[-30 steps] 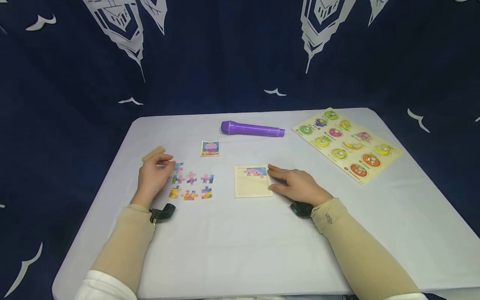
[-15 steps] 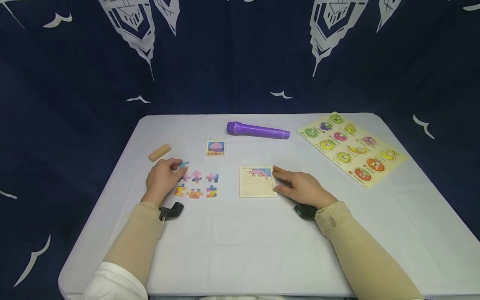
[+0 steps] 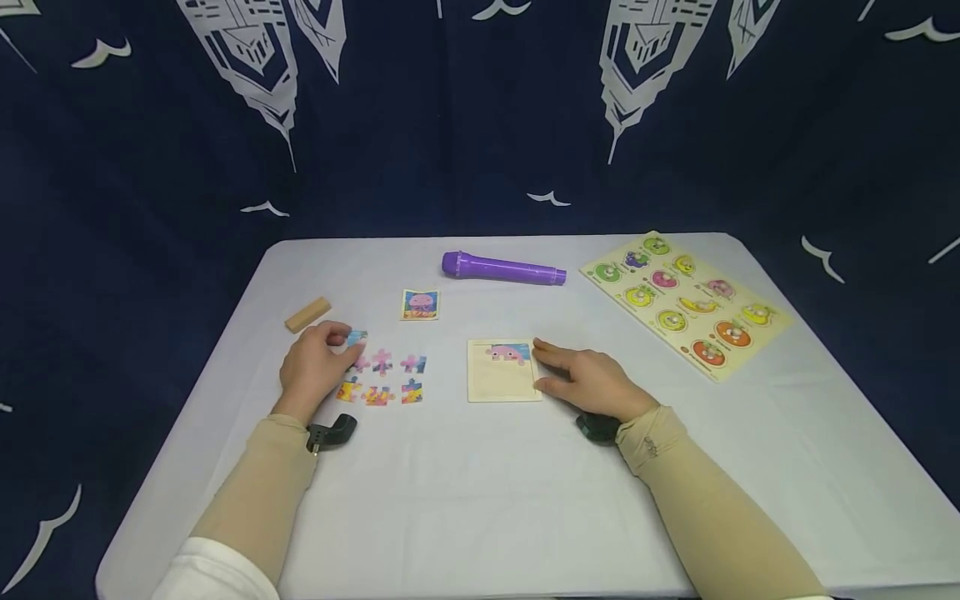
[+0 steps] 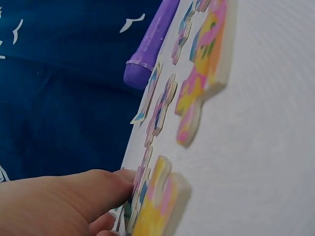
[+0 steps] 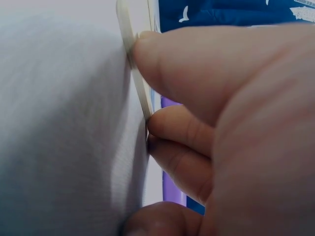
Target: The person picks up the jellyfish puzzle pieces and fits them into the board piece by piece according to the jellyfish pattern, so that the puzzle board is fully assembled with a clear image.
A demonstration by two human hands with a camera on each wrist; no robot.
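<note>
In the head view my left hand (image 3: 315,367) is at the upper left of the loose jigsaw pieces, thumb and index finger pinching a blue-topped jigsaw piece (image 3: 357,337). Its fingertips are partly hidden in the left wrist view, where a yellow and pink piece (image 4: 162,201) stands close to the thumb. My right hand (image 3: 588,379) rests at the right edge of a square wooden puzzle board (image 3: 498,383), with thumb and fingertips touching that edge. Pink and blue pieces (image 3: 510,353) lie at the board's upper right. Several other pieces (image 3: 382,362) lie in rows between hand and board.
A small octopus picture card (image 3: 420,305) lies behind the pieces. Beyond it is a purple microphone-shaped tube (image 3: 502,269). A wooden block (image 3: 307,314) lies at the left, and a fruit picture board (image 3: 686,304) at the back right of the white table (image 3: 465,500).
My left hand has come away from beside the wooden block, moving right and nearer onto the upper-left jigsaw piece. My right hand stays at the board's edge. The head view shifts slightly.
</note>
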